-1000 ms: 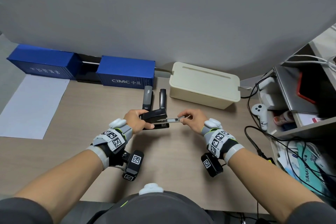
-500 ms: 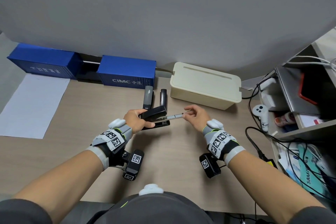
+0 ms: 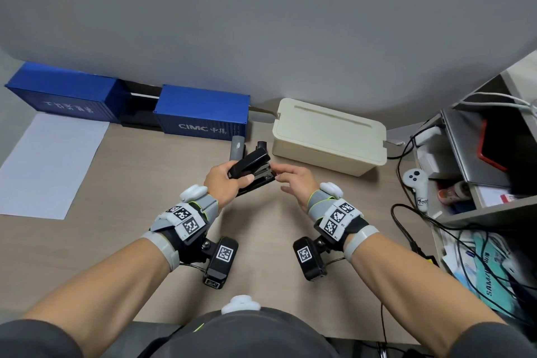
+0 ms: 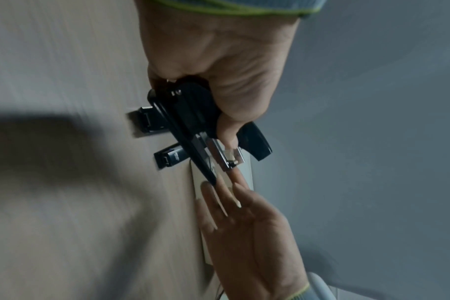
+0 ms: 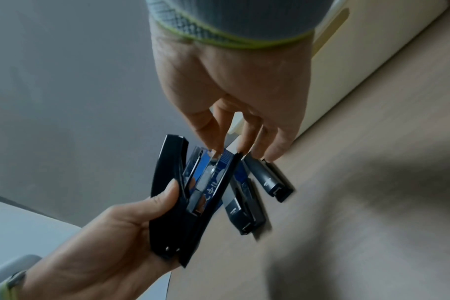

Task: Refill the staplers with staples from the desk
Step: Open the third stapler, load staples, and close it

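While gripped open in left hand (image 3: 222, 183), black hinged metal stapler (image 3: 252, 170); right hand (image 3: 296, 180) fingertips, loosely spread, holding nothing, touching its front.

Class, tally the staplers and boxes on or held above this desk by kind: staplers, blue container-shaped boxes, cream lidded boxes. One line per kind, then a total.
Staplers: 3 (one black stapler held open in the left hand, a grey stapler and a dark stapler lying on the desk)
Blue container-shaped boxes: 2
Cream lidded boxes: 1
Total: 6
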Demonstrator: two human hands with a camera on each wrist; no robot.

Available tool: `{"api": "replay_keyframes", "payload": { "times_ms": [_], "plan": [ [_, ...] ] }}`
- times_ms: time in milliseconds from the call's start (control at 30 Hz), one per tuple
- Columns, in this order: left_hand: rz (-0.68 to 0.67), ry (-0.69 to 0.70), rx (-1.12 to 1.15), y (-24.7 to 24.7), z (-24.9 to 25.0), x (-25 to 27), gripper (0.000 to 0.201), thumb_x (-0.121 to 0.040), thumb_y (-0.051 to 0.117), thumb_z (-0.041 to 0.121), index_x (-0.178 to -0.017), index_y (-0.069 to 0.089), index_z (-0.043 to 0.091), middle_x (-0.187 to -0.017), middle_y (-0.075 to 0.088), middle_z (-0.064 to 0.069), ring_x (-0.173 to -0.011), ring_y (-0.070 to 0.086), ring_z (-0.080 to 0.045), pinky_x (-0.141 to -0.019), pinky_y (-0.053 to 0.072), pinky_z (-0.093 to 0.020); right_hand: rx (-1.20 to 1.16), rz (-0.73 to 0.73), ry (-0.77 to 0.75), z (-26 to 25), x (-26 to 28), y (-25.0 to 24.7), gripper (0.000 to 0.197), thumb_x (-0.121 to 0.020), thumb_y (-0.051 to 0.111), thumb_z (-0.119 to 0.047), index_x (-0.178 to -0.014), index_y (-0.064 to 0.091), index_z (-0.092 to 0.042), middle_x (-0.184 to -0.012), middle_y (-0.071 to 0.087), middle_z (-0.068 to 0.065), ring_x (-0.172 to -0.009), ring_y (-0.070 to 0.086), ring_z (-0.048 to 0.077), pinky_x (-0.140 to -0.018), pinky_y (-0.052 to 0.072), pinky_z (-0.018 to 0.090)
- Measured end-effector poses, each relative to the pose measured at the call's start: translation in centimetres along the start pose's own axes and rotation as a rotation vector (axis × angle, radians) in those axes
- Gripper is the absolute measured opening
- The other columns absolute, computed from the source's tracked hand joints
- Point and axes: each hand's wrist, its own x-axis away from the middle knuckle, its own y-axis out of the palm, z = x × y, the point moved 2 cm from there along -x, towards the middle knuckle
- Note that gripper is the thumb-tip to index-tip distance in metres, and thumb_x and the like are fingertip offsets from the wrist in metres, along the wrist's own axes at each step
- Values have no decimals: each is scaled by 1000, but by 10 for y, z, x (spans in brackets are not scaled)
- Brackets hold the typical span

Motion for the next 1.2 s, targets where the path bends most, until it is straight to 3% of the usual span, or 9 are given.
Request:
{"api": "replay_keyframes", "payload": {
  "times_ms": [200, 367, 433, 533, 633, 700, 800, 900, 1200],
  "plan": [
    [87, 8, 71, -4, 7, -5, 32, -77, 79, 16, -108, 74, 20, -92, 76, -8, -84, 73, -33, -80, 61, -43, 33, 61, -15, -21, -7, 16, 47, -77, 50, 6, -115, 70, -13, -113, 69, 6, -103, 55, 13, -100, 38, 28],
    [125, -40, 88, -21, 7, -17, 20, -80, 77, 20, -100, 72, 22, -89, 73, -3, -82, 68, -24, -82, 58, -38, 192, -93, -64, -41, -20, 32, 43, -83, 52, 1, -122, 64, -14, -109, 63, 1, -101, 54, 12, -80, 42, 17],
    [138, -88, 134, -31, 9, -24, 15, -81, 73, 19, -96, 73, 19, -89, 73, -5, -83, 66, -26, -81, 55, -37, 313, -101, -131, -43, -29, 39, 40, -86, 55, -4, -124, 62, -16, -109, 63, 2, -102, 57, 15, -88, 45, 23],
    [201, -129, 241, -52, 9, -35, 9, -83, 64, 16, -87, 72, 16, -82, 68, -7, -77, 62, -25, -70, 47, -31, 439, 7, -129, -38, -49, 44, 21, -81, 61, -23, -100, 71, -26, -102, 70, 2, -98, 65, 22, -97, 49, 36],
    [271, -163, 248, -67, -2, -50, 9, -86, 66, 17, -91, 73, 18, -80, 70, -3, -78, 65, -24, -64, 49, -27, 563, 43, -93, -34, -67, 52, 10, -82, 61, -31, -75, 66, -26, -82, 68, -2, -79, 63, 20, -82, 54, 36],
    [293, -192, 192, -69, -16, -61, 25, -80, 74, 24, -104, 75, 20, -90, 75, -1, -88, 70, -25, -77, 57, -32, 630, 43, -84, -37, -73, 62, 3, -83, 60, -29, -83, 61, -26, -83, 65, -3, -79, 62, 21, -72, 52, 30],
    [311, -230, 31, -66, -33, -75, 48, -69, 83, 30, -116, 72, 29, -102, 73, 6, -97, 67, -21, -96, 52, -36, 727, 24, -31, -36, -86, 78, 42, -75, 59, -46, -111, 50, -25, -105, 65, 0, -93, 65, 25, -83, 53, 37],
    [281, -259, -57, -59, -44, -89, 56, -69, 85, 29, -122, 68, 32, -100, 71, 4, -95, 67, -23, -91, 51, -32, 849, 43, -2, -37, -101, 93, 74, -73, 60, -54, -134, 35, -19, -129, 58, 5, -108, 61, 32, -89, 50, 40],
    [216, -228, -81, -48, -52, -107, 55, -72, 85, 16, -122, 64, 27, -93, 65, 5, -89, 62, -19, -79, 43, -24, 955, 67, 51, -31, -116, 102, 64, -81, 57, -51, -130, 35, -17, -120, 62, 8, -98, 64, 31, -70, 40, 32]
  ]
}}
